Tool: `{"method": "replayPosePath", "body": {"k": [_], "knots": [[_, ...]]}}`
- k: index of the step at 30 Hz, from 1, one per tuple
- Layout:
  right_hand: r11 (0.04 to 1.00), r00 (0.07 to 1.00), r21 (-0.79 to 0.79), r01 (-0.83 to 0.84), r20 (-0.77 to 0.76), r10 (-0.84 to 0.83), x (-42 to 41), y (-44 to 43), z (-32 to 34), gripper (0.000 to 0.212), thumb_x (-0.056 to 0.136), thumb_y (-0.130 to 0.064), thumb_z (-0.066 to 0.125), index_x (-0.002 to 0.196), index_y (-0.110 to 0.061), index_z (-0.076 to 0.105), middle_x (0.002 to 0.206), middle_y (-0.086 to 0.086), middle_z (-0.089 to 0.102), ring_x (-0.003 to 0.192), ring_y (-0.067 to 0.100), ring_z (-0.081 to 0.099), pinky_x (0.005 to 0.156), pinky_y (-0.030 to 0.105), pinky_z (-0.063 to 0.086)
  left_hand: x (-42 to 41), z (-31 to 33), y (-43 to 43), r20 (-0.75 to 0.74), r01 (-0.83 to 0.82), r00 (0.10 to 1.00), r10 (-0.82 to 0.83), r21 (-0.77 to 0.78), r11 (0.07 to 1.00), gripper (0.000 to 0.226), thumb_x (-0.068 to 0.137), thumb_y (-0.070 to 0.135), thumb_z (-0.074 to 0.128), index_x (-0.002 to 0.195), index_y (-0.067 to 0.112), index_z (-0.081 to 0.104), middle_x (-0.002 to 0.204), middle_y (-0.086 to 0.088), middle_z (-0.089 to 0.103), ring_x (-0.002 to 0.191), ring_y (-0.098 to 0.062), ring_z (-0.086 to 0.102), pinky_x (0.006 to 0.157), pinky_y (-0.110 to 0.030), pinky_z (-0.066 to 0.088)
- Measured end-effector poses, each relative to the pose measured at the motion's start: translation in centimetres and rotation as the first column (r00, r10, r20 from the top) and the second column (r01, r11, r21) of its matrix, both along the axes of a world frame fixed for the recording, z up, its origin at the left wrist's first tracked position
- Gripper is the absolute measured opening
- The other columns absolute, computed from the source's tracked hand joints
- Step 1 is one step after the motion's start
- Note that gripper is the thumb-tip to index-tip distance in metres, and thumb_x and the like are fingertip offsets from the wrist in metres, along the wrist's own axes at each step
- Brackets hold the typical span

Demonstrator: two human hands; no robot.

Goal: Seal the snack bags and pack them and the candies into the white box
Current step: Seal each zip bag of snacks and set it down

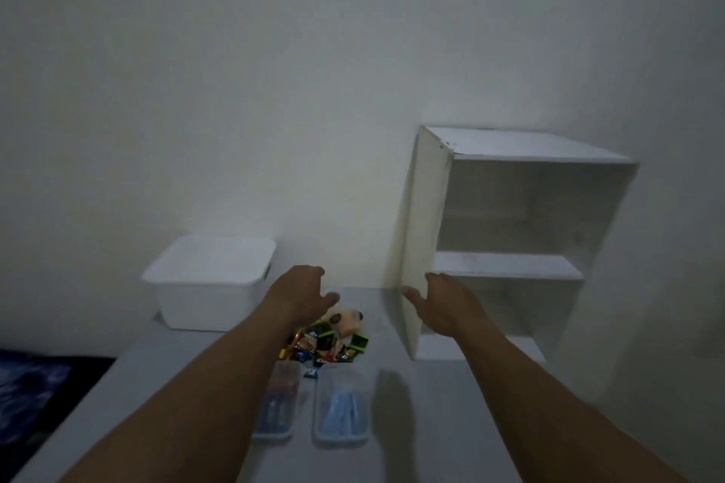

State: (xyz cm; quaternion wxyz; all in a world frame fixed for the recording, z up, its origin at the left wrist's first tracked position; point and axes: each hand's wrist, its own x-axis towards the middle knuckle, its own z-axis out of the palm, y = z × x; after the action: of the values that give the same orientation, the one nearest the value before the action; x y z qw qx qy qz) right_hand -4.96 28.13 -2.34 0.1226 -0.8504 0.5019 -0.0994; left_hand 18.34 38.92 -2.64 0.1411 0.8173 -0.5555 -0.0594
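White box (208, 288), white shelf unit (506, 231), grey table (392, 455) — multicoloured candies (327, 345), blue-filled clear cases (340, 410).

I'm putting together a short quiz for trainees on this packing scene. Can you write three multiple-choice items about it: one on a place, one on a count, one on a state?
1. Where does the white box stand?
A. At the far left of the table
B. On the floor
C. At the table's near right edge

2. How many clear plastic cases lie just nearer to the person than the candy pile?
A. One
B. Two
C. Four

3. What are the left hand and the right hand doing?
A. Both grip the box
B. The left pinches a candy
C. Both reach forward and hold nothing

Answers:
1 A, the box sits on the table's back left corner.
2 B, two cases lie side by side in front of the candies.
3 C, the fingers of both hands are spread with nothing in them.
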Motion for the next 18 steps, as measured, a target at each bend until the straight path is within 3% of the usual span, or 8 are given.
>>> {"method": "replayPosePath", "body": {"k": [5,9,18], "knots": [[0.995,0.995,0.027,-0.099,0.009,0.098,7.3,-2.3,-0.7,0.073,0.098,-0.062,0.034,0.144,-0.005,0.041,0.147,0.014,0.045,0.132,0.029,0.046,0.104,0.039,0.041,4.8,-0.4,-0.7,0.022,-0.088,0.996,0.087,0.02,0.996,0.069,0.092,0.053,0.054,0.144,0.009,0.043,0.147,-0.011,0.048,0.135,-0.026,0.043,0.108,-0.036,0.038],[0.987,0.989,0.05,-0.151,0.004,0.151,12.0,-5.4,-2.4,0.071,0.099,-0.06,0.034,0.144,-0.005,0.04,0.147,0.014,0.044,0.132,0.029,0.045,0.105,0.04,0.041,7.9,-1.6,-3.4,0.01,-0.112,0.994,0.112,0.063,0.992,0.072,0.094,0.052,0.053,0.15,0.011,0.035,0.151,-0.01,0.042,0.138,-0.025,0.039,0.111,-0.036,0.036],[0.967,0.97,0.131,-0.218,-0.075,0.229,20.3,-13.2,-9.3,0.062,0.101,-0.055,0.035,0.139,-0.006,0.045,0.14,0.012,0.048,0.128,0.029,0.047,0.099,0.039,0.042,14.5,-8.3,-10.1,-0.107,-0.164,0.978,0.179,0.134,0.977,0.071,0.092,0.051,0.055,0.149,0.011,0.038,0.152,-0.009,0.041,0.139,-0.024,0.039,0.112,-0.033,0.033]]}}
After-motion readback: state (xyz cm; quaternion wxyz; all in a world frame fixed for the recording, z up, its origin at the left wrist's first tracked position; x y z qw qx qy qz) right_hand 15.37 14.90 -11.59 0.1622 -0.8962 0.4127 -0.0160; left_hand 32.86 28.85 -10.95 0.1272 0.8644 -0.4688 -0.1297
